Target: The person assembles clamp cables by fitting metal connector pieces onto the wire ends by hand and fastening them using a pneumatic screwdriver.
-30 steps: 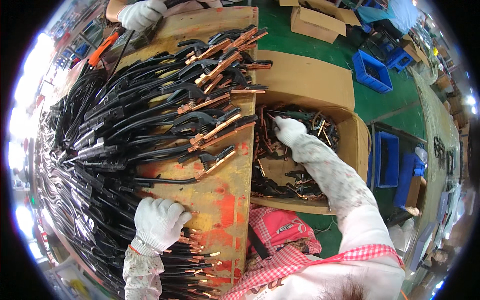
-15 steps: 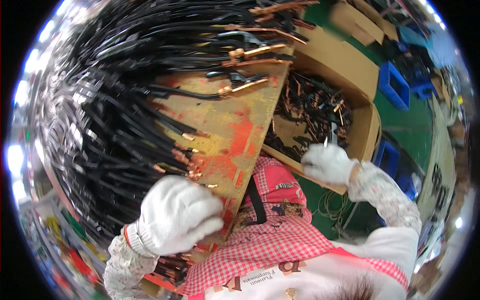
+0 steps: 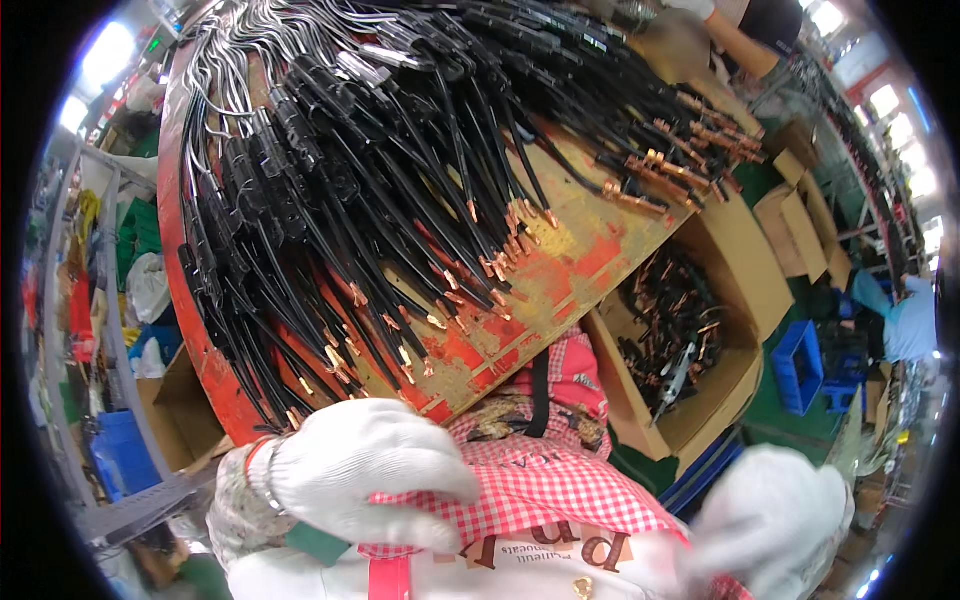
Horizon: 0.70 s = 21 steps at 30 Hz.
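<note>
- My left hand [image 3: 365,475], in a white cotton glove, is drawn in low against my chest, just below the near edge of the workboard [image 3: 560,290]. The fingers curl loosely over the checked red-and-white apron [image 3: 560,495]; I see nothing gripped in it, and it reads as half closed and empty.
- My right hand [image 3: 775,520], also gloved, is at the lower right, blurred. I cannot tell whether it is open or closed, or whether it holds anything.
- The black cables [image 3: 350,190] lie fanned across the worn orange and yellow board, well above both hands. Their thick black ends bunch toward the far left rim while the bare copper tips [image 3: 490,265] point toward me, probably so the ends are easy to reach from where I stand.
- A second bunch with larger copper clamps [image 3: 690,150] lies along the far right edge of the board, apart from the main fan, which looks like sorting by kind.
- A cardboard box [image 3: 740,290] sits just beside the board's right edge, lower than it, holding loose copper and black parts, with one grey metal tool [image 3: 675,375] lying among them. It is the nearest supply to my right hand.
- Farther right stands a blue crate [image 3: 800,365] on the green floor.
- Another person's gloved hand and arm [image 3: 735,30] work at the far end of the board.
</note>
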### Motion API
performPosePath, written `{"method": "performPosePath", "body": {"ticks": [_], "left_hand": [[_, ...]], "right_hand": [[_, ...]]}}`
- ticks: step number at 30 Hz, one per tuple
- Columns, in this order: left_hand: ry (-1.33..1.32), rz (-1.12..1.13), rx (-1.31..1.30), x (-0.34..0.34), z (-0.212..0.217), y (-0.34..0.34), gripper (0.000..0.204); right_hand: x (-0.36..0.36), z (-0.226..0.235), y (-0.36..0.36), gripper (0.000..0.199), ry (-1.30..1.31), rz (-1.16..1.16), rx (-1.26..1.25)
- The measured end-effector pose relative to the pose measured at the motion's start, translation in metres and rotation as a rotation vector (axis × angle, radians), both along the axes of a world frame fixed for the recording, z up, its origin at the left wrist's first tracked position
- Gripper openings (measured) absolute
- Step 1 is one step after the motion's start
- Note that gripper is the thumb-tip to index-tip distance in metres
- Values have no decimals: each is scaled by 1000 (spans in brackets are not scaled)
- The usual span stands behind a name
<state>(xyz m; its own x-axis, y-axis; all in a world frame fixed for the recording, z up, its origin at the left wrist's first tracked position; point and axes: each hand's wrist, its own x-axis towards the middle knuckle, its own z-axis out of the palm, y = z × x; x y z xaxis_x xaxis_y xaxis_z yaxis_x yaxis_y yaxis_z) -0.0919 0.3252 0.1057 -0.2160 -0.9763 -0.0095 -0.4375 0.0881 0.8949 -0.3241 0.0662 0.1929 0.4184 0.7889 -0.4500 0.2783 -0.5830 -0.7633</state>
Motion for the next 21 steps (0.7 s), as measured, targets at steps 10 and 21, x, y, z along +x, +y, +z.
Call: {"method": "performPosePath", "body": {"ticks": [10,21], "left_hand": [[5,-320,-429,-23,12,-25,34],[-376,111,25,-9,-13,99,33]], "right_hand": [[12,62,52,32,-57,-21,-64],[67,38,63,19,-312,-287,377]]}}
